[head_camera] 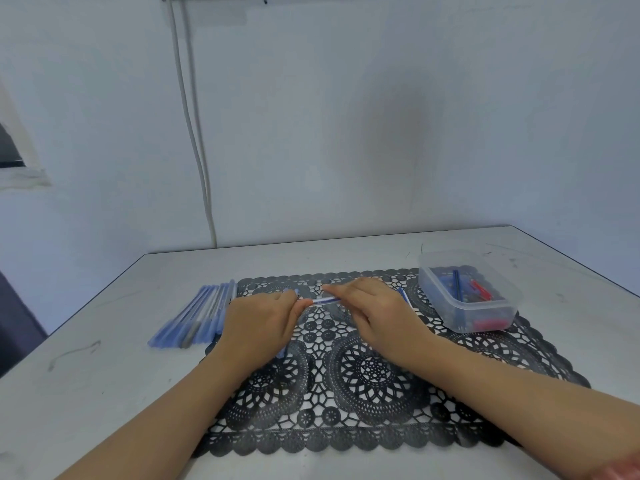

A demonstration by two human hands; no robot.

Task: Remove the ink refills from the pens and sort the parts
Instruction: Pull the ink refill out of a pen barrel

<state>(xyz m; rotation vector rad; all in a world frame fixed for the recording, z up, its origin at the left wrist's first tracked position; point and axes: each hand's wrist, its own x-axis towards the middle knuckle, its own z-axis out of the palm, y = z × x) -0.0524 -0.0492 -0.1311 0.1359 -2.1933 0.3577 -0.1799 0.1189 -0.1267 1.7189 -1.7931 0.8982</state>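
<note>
Blue plastic pen (323, 301) held at both ends over the black lacy mat (374, 375).
Fingers (341, 289) of the left hand (259, 323) and right hand (377, 313) pinch it, likely to pull it apart; blue tubes (207, 313) lie sorted left, small bits (479, 289) sit in the clear plastic box (446, 253).

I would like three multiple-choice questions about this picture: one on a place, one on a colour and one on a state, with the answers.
1. Where does the clear plastic container stand?
A) on the far right corner of the lace mat
B) on the floor
C) in a hand

2. What colour is the lace mat?
A) white
B) black
C) green

3. How is the pen at the middle?
A) lying free, untouched
B) held by the left hand and the right hand
C) inside the container

Answers:
1 A, it sits on the mat's far right corner.
2 B, the lace pattern is black.
3 B, fingers of both hands pinch its ends.
</note>
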